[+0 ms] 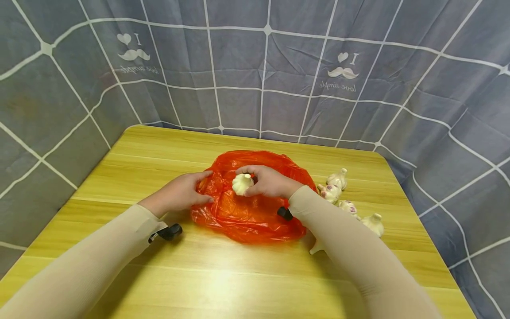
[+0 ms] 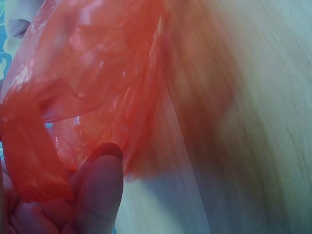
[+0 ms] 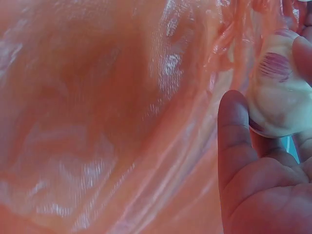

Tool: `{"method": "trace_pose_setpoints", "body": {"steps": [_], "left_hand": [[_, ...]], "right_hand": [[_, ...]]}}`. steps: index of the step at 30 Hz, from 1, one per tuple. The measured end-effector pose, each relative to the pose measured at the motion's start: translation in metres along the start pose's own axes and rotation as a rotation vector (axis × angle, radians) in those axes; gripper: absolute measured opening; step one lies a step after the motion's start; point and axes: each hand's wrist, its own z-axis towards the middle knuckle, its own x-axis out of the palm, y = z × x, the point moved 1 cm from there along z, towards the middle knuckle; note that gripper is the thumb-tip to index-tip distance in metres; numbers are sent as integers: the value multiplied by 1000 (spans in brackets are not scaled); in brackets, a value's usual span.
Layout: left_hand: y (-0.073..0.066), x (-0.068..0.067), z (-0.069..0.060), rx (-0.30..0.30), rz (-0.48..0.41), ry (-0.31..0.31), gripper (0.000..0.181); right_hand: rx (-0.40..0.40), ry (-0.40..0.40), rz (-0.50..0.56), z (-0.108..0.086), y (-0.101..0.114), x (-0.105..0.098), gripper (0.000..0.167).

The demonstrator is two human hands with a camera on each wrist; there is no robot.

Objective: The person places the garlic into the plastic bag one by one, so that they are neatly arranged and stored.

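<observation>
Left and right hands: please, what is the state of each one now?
Left hand: holding the red plastic bag at its side.
Right hand: holding one garlic bulb between thumb and fingers.

Bag [image 1: 247, 228] lies centrally on table [image 1: 223, 283]. My left hand [image 1: 183, 190] is at its left edge; my right hand [image 1: 268, 181], garlic bulb [image 1: 242, 184] within, is above it. Loose bulbs [image 1: 330, 193] lie right. Curtain [image 1: 239, 57] hangs behind.

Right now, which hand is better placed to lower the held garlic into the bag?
Likely the right hand: it holds the garlic bulb over the red bag; the left hand holds the bag.
</observation>
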Motion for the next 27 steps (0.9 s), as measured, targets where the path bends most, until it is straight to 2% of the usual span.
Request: {"method": "trace_pose_setpoints", "body": {"steps": [17, 27], "left_hand": [[-3, 0, 1, -1, -1, 6, 89], [-2, 1, 2, -7, 3, 9, 88]], "right_hand": [[-1, -9, -80, 22, -13, 8, 65], [8, 4, -97, 27, -8, 16, 66]]}}
